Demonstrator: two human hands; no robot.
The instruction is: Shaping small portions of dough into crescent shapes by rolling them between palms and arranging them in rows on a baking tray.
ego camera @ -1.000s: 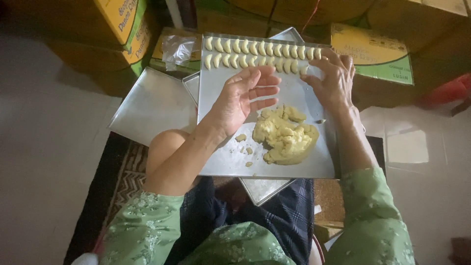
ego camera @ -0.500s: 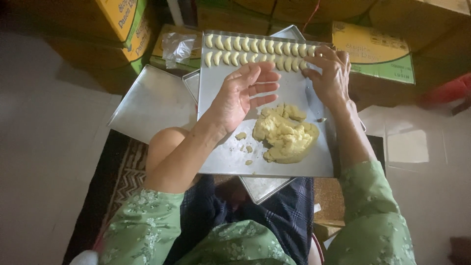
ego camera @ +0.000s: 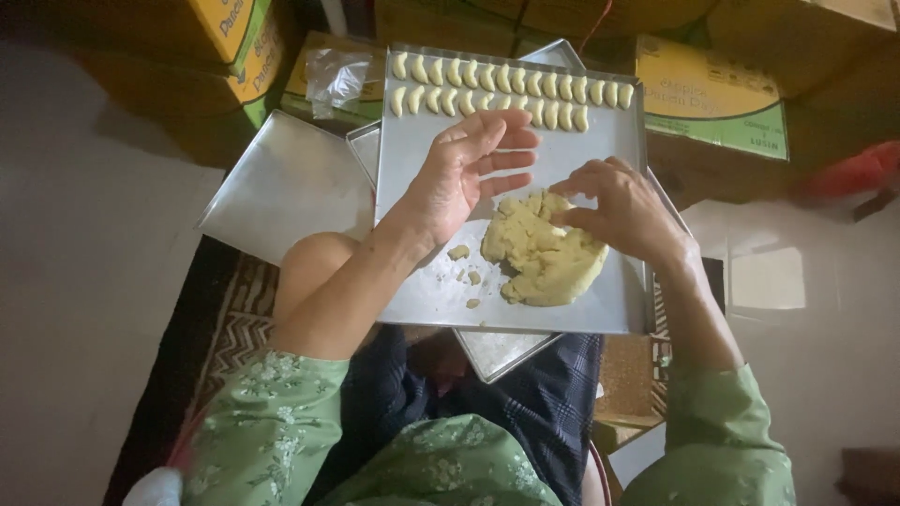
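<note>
The person sat with a metal tray (ego camera: 600,309) across the lap, keeping the pale yellow dough lump (ego camera: 548,258) within easy reach of both hands. The right hand (ego camera: 623,206) rested on the lump's upper edge, its grip pinched on the dough as if pulling off a bit. The left hand (ego camera: 464,173) hovered palm-up just beside the lump, fingers spread and holding nothing, seemingly ready to receive a piece. Two rows of shaped crescent pieces (ego camera: 497,89) lined the tray's far edge, well apart from the lump. Half a second before, the right hand had been up at the end of those rows; it had since come down to the dough.
</note>
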